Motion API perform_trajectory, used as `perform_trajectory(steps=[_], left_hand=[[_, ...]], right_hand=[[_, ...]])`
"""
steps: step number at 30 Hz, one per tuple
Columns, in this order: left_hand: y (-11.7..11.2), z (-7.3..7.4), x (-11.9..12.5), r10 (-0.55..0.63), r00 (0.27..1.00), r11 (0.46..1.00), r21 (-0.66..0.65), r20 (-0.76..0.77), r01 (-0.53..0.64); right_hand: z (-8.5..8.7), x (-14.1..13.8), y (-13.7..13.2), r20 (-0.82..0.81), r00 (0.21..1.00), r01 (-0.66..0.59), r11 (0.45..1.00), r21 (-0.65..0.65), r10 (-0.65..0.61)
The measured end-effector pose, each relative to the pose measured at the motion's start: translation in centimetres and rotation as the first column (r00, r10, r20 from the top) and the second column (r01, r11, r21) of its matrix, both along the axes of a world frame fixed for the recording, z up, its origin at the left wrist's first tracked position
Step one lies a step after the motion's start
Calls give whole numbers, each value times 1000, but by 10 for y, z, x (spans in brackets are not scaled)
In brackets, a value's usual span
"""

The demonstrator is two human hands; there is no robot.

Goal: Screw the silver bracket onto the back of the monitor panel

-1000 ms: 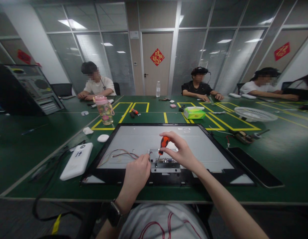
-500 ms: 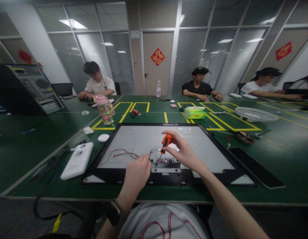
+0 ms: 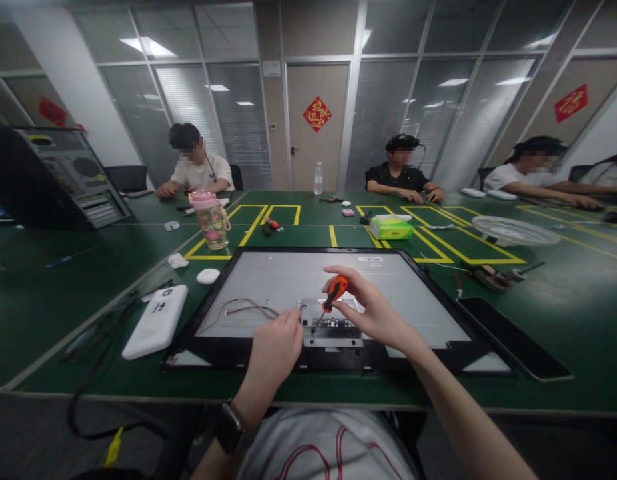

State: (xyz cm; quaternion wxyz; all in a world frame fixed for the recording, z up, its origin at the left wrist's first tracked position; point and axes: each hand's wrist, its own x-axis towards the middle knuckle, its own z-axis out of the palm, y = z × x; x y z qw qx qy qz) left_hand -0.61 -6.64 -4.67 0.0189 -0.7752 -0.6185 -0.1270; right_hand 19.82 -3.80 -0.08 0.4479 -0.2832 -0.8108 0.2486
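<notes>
A flat display panel with a black frame lies back side up on the green table. My right hand grips an orange and black screwdriver by its handle. Its shaft slants down, the tip at the left part of a metal bracket near the panel's front edge. My left hand is closed at the bracket's left edge, and its fingertips hide whatever they pinch. Thin wires run over the panel to the left of the bracket.
Left of the panel lie a white phone and a round white case; a pink-lidded bottle stands behind. A black phone lies to the right. Beyond are a green tissue pack and a white fan grille. Several people sit opposite.
The screwdriver's handle has tipped slightly to the right and down with my right hand, whose fingers have shifted on it. My left hand holds its place.
</notes>
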Motion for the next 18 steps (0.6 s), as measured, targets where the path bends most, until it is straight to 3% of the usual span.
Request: perform_trajectory(steps=[3, 8, 15, 18], left_hand=[[0, 0, 0, -4, 1000, 1000, -1, 9, 4], [1, -1, 0, -1, 1000, 1000, -7, 17, 1], [0, -2, -1, -4, 1000, 1000, 8, 17, 4], [0, -3, -1, -4, 1000, 1000, 18, 18, 4]], right_hand=[[0, 0, -2, 19, 1000, -21, 999, 26, 21], [-3, -2, 0, 39, 993, 106, 991, 87, -110], [-2, -2, -7, -4, 1000, -23, 1000, 18, 23], [-1, -5, -9, 36, 999, -6, 1000, 18, 5]])
